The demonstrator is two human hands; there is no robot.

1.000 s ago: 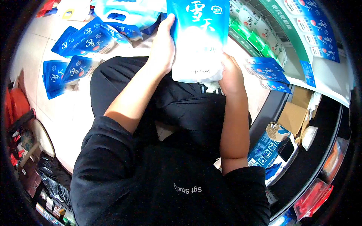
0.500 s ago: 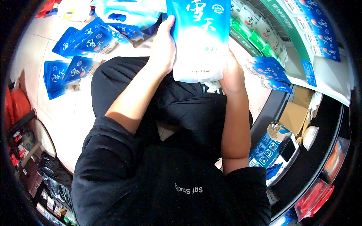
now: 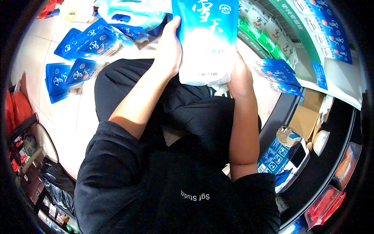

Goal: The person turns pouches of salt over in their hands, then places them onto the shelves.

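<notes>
While the left hand (image 3: pixel 169 50) grips the left edge of a blue-and-white pouch (image 3: pixel 207 46), the fingers of the right hand (image 3: pixel 240 78) clasp its right edge.

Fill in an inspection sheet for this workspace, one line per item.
Surface: tiled floor, partly hidden by the seated person's legs.
Job's things: held pouch; overlapping pouches at left, further pouches at right.
Clutter: blue box and brown cardboard, lower right; black bag, lower left.
Hands: left hand and right hand grip opposite sides of the held pouch.
Cables: nothing seen.
Surroundings: green packets, upper right.
</notes>
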